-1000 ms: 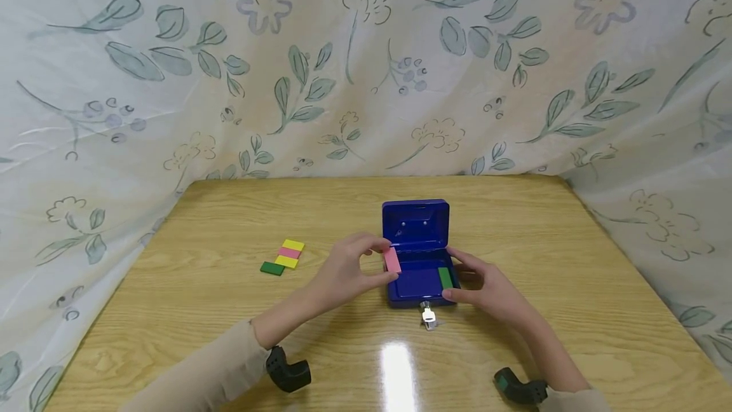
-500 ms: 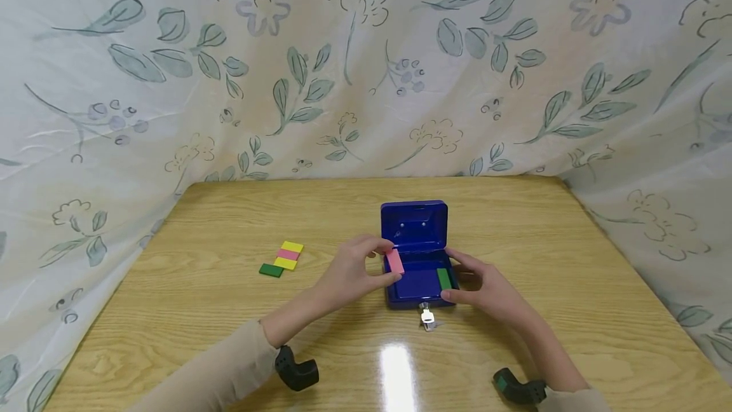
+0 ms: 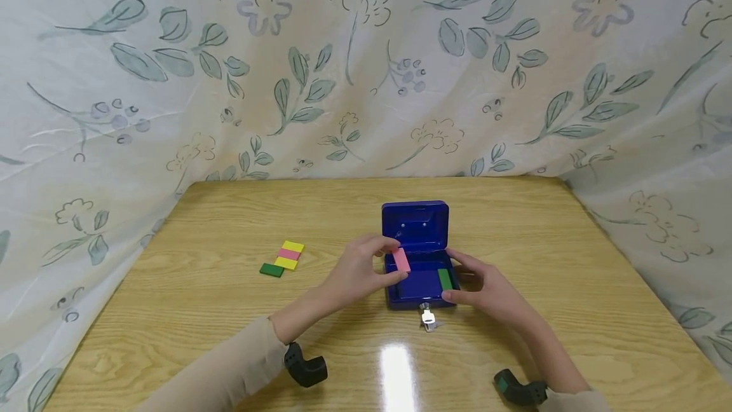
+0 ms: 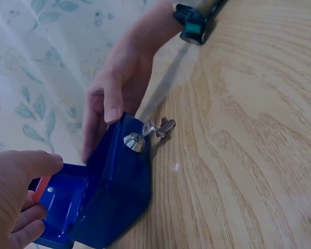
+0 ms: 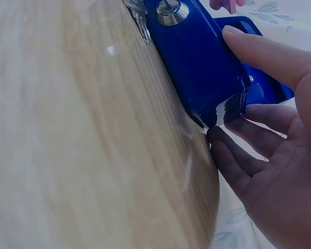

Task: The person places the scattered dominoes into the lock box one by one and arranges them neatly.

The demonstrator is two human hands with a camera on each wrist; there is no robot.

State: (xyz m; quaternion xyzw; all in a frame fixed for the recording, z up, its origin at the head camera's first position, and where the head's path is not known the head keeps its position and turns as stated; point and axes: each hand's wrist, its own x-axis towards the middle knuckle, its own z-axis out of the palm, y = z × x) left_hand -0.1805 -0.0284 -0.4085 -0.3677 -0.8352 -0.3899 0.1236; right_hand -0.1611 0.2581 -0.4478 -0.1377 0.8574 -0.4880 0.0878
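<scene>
A blue metal cash box (image 3: 420,285) stands on the table with its lid (image 3: 420,224) raised. My left hand (image 3: 357,273) pinches a flat pink block (image 3: 401,259) between thumb and fingers, over the left part of the box. The same pink block (image 4: 41,189) shows edge-on in the left wrist view. At the box's right side, my right hand (image 3: 486,288) holds it, thumb on the front right rim and fingers along the side wall. Inside, a green block (image 3: 445,279) lies against the right wall. A key (image 3: 428,316) sits in the front lock.
Left of the box, two yellow blocks, one of them this yellow block (image 3: 293,245), lie with a pink block (image 3: 288,254) between them. A dark green block (image 3: 271,269) is beside them. A floral cloth (image 3: 366,81) hangs behind the wooden table (image 3: 503,221).
My left hand has moved slightly right with the pink block, farther over the box. My right hand keeps its hold on the box.
</scene>
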